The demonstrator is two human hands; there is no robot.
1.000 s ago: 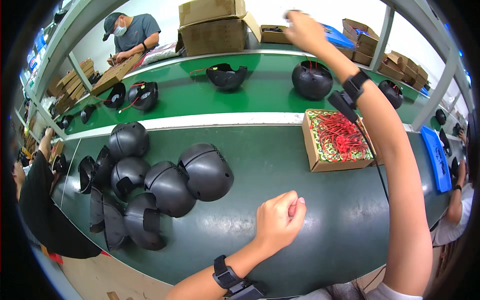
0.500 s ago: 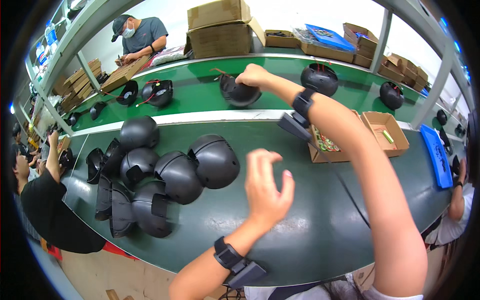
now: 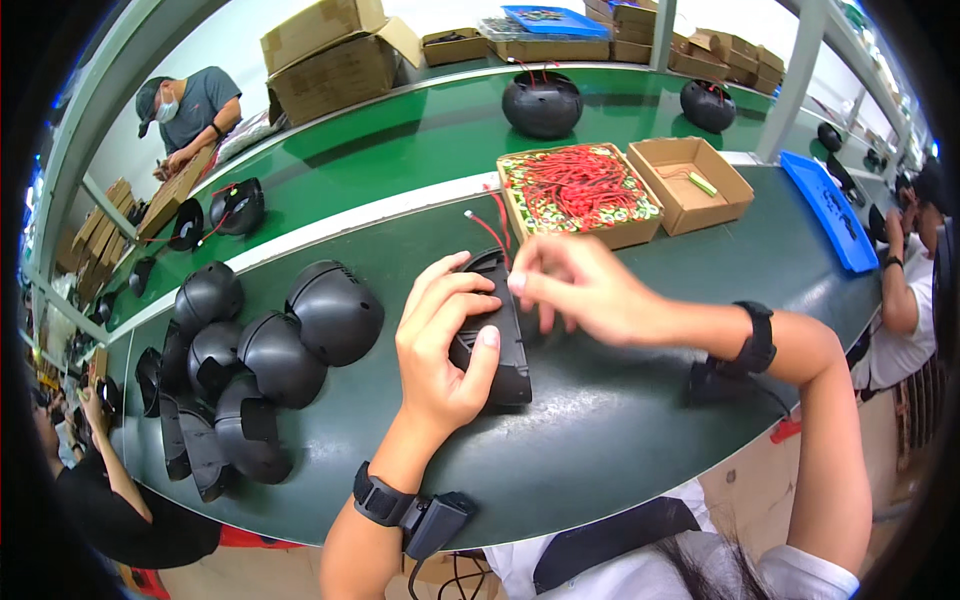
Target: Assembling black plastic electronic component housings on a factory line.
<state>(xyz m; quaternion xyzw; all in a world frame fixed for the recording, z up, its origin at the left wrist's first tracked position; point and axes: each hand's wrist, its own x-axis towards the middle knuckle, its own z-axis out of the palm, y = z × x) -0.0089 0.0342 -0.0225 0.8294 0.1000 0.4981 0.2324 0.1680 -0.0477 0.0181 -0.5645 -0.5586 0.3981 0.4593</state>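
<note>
A black rounded plastic shell (image 3: 508, 352) with red wires (image 3: 488, 228) rising from its far end rests on the green bench in front of me. My left hand (image 3: 440, 335) is wrapped over its left side, holding it. Beside the shell's upper right edge is my right hand (image 3: 575, 288), its fingers curled and bunched close to where the wires come out. Motion smears that hand a little, and whatever is between its fingertips does not show clearly.
A cluster of black dome shells (image 3: 283, 358) lies on the left. Behind my right hand stand a carton of red-wired green parts (image 3: 640, 234) and another carton (image 3: 738, 200) with a green cylinder. A blue tray (image 3: 828, 212) lies right. Beyond runs a green belt (image 3: 400, 130) carrying shells; co-workers sit around.
The wired shell has come from the belt to the bench before me. My left hand has closed over it; my right hand has drawn back from the belt to its edge. The view has turned right.
</note>
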